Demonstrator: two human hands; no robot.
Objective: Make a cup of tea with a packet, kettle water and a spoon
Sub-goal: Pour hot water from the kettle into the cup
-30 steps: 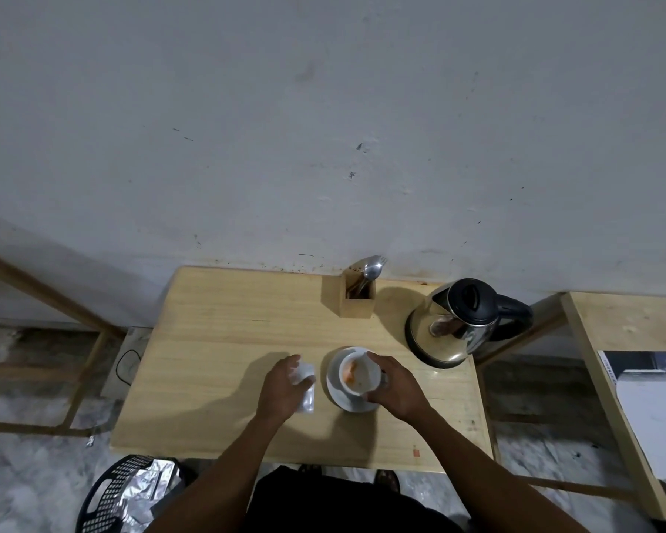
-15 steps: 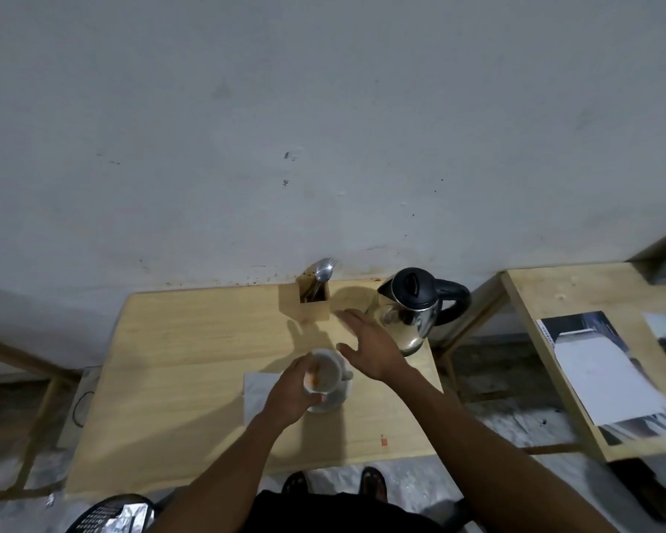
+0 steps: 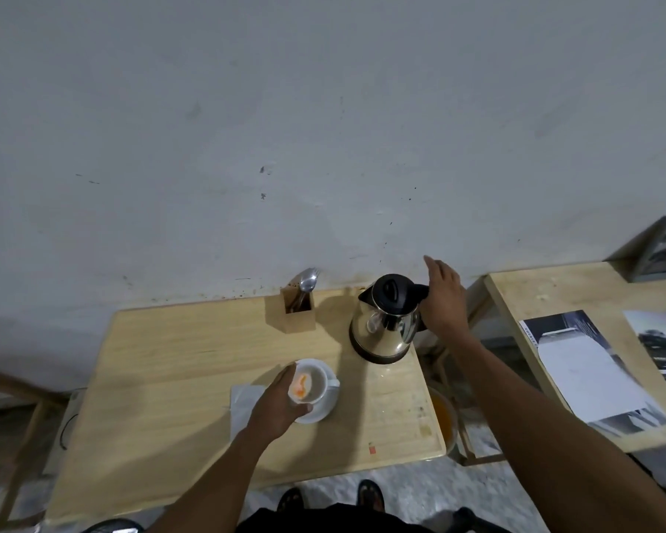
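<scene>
Between the left-hand fingers (image 3: 298,411) sits the cup (image 3: 311,385), on its saucer (image 3: 325,407) toward the near middle of the desk (image 3: 170,363). The left hand (image 3: 275,407) curls round the cup's left side, thumb at the near rim, fingers lying along the far rim; it steadies the cup without lifting it. Orange-red powder lies inside against the wall nearest that hand. The cup's handle points away from those fingers, toward the right. A pale packet (image 3: 243,398) lies flat on the desk just left of the saucer, partly under the left wrist.

Up and to the right of the cup stands the kettle (image 3: 387,321), upright, black lid shut, spout turned toward the spoon holder and handle on the opposite side. The right hand (image 3: 443,302) is at that handle, fingers spread and reaching over it; whether the palm has closed on the grip I cannot tell, since the hand hides it. I'd judge the pour is next: the right hand is plainly the nearer one to the kettle, and the cup lies down and left of it, so the kettle must swing spout-first that way.

Farther off, beyond the left fingers, a spoon (image 3: 307,282) stands in a wooden holder (image 3: 298,311) by the wall.
</scene>
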